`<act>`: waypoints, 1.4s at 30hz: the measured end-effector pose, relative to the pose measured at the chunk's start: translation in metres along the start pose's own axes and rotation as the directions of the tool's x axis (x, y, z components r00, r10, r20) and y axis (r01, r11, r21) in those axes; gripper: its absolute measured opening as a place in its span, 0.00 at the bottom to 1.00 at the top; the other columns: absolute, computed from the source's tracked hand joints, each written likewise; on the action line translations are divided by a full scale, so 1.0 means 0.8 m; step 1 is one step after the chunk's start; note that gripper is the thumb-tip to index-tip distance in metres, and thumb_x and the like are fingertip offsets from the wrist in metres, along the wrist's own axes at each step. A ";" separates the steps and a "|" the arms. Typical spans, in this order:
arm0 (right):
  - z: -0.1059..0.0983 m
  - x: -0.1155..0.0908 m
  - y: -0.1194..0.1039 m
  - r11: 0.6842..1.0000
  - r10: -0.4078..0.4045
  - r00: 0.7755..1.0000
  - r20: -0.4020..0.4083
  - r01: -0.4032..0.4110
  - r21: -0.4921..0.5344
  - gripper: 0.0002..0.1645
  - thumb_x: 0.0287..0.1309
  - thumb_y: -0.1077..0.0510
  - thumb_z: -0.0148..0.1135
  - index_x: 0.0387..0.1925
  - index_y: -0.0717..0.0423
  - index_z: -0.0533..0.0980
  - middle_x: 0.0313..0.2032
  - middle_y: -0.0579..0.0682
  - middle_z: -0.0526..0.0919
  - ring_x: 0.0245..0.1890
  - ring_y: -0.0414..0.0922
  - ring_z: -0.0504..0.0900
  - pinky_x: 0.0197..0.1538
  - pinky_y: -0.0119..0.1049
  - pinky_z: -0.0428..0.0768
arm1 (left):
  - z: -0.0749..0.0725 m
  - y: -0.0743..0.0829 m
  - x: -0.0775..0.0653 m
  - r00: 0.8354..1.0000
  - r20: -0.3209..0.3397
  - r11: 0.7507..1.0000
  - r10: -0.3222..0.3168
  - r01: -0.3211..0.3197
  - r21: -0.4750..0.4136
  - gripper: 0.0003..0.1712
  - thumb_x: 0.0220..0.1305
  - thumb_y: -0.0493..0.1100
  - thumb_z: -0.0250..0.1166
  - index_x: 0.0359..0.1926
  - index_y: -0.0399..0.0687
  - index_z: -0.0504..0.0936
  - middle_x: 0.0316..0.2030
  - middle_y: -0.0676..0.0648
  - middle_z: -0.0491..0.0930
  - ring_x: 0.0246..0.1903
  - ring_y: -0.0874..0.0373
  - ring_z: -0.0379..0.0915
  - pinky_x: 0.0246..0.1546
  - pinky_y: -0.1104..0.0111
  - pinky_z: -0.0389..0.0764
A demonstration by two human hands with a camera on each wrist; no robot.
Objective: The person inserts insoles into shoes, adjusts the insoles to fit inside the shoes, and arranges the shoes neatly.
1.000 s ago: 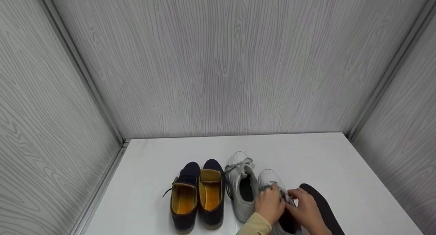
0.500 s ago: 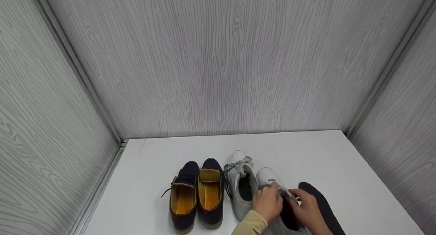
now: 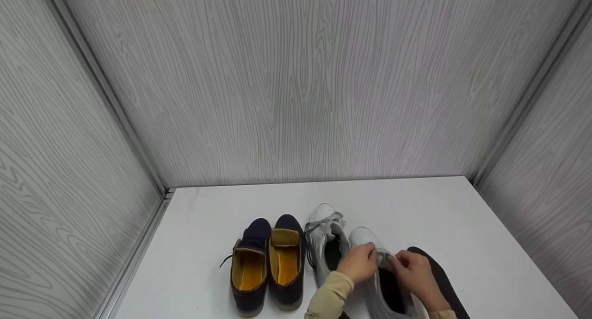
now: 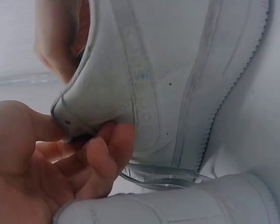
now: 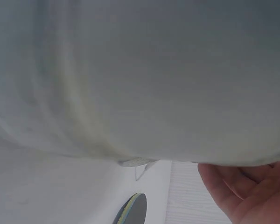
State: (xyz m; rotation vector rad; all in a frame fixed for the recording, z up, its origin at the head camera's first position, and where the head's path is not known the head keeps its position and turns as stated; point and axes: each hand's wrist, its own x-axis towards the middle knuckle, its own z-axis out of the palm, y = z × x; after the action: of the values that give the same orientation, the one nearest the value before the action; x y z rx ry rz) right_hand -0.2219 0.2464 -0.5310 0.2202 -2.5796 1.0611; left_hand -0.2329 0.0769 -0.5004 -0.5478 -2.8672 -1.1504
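A white sneaker [image 3: 364, 236] lies in front of me with its toe away from me, both hands at the top of its lacing. My left hand [image 3: 358, 263] pinches a grey shoelace by the upper eyelets; in the left wrist view, thumb and fingers close round the corner of the sneaker's upper [image 4: 168, 93]. A loop of lace [image 4: 163, 181] hangs below them. On the other side of the opening, my right hand [image 3: 418, 275] grips the edge near the tongue with thumb and fingers. The sneaker's side [image 5: 177, 93] fills the right wrist view and hides part of the right hand [image 5: 252, 191].
Left of it stands the other white sneaker [image 3: 318, 245], laced, close against the left hand. Two navy shoes [image 3: 257, 230] with yellow-orange linings are further left. A dark flat insole [image 3: 437, 272] lies right, beside the right hand. Grey wood-grain panels [image 3: 300, 101] enclose the white table [image 3: 208, 245].
My left hand has turned and moved from over the laces to the left side of the opening. The right hand has shifted slightly, and more of the sneaker's opening shows.
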 end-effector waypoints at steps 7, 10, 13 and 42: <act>-0.007 0.020 0.007 0.986 0.126 0.975 0.185 -0.144 0.089 0.20 0.56 0.54 0.64 0.12 0.54 0.74 0.12 0.41 0.68 0.14 0.36 0.64 0.23 0.30 0.65 | 0.001 -0.010 0.012 0.998 0.062 0.997 0.019 -0.014 -0.079 0.11 0.66 0.41 0.54 0.25 0.48 0.72 0.19 0.54 0.67 0.19 0.62 0.64 0.22 0.71 0.66; -0.006 0.022 0.014 0.970 0.137 0.965 0.223 -0.176 0.165 0.21 0.56 0.54 0.64 0.12 0.58 0.73 0.11 0.41 0.66 0.13 0.36 0.62 0.22 0.30 0.64 | 0.004 -0.010 0.013 0.998 0.058 0.998 0.010 -0.007 -0.063 0.11 0.66 0.42 0.53 0.26 0.49 0.72 0.19 0.54 0.68 0.19 0.62 0.64 0.23 0.71 0.66; -0.005 0.021 0.019 0.956 0.128 0.964 0.232 -0.182 0.232 0.22 0.55 0.54 0.64 0.12 0.60 0.71 0.11 0.40 0.65 0.13 0.35 0.61 0.21 0.29 0.64 | 0.004 -0.009 0.012 0.998 0.058 0.999 -0.004 0.006 -0.033 0.10 0.67 0.43 0.53 0.26 0.50 0.72 0.20 0.54 0.68 0.20 0.61 0.65 0.23 0.69 0.66; -0.062 -0.040 0.066 0.942 0.222 0.914 0.340 -0.112 -0.315 0.57 0.54 0.36 0.59 0.72 0.56 0.42 0.68 0.73 0.35 0.64 0.76 0.37 0.53 0.76 0.45 | 0.008 -0.005 0.007 1.000 -0.005 1.000 0.006 -0.006 0.030 0.13 0.67 0.44 0.52 0.23 0.53 0.71 0.16 0.55 0.66 0.17 0.61 0.62 0.22 0.68 0.65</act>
State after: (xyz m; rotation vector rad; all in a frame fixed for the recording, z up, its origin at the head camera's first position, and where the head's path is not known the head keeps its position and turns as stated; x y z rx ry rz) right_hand -0.1937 0.3197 -0.5444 0.1345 -3.1077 0.7322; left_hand -0.2389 0.0801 -0.5068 -0.5510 -2.8719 -1.1038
